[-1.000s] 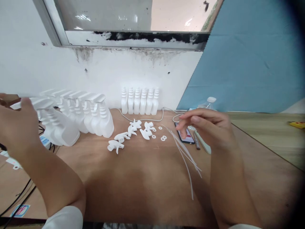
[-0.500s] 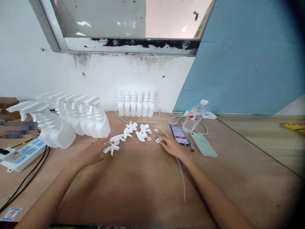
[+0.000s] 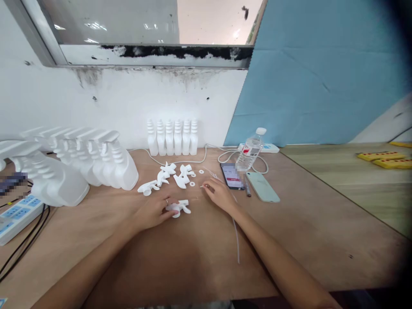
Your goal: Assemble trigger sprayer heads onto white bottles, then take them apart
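Using the white sprayer head [image 3: 184, 206] as the clock centre, wall at 12: far left there's a power strip [image 3: 19, 211] out at 9, then a bunch of big white spray bottles [image 3: 112, 171] between 9 and 10. Loose sprayer heads [image 3: 149, 186] are strewn from 10 round to 12. The left hand [image 3: 156, 213], right at 9, has thumb and fingers closed on that middle sprayer head. Six small white bottles [image 3: 169, 141] line up around 12, and a few washers [image 3: 192, 184] lie at 1. Right hand [image 3: 219, 194] sits between 2 and 3, fingertips pinched on a tiny white piece [image 3: 202, 186], too small to make out. Lit phone [image 3: 231, 172] at 2, thin tube [image 3: 237, 246] trailing at 4, water bottle [image 3: 251, 151] at 2, pale green phone [image 3: 263, 187] between 2 and 3.
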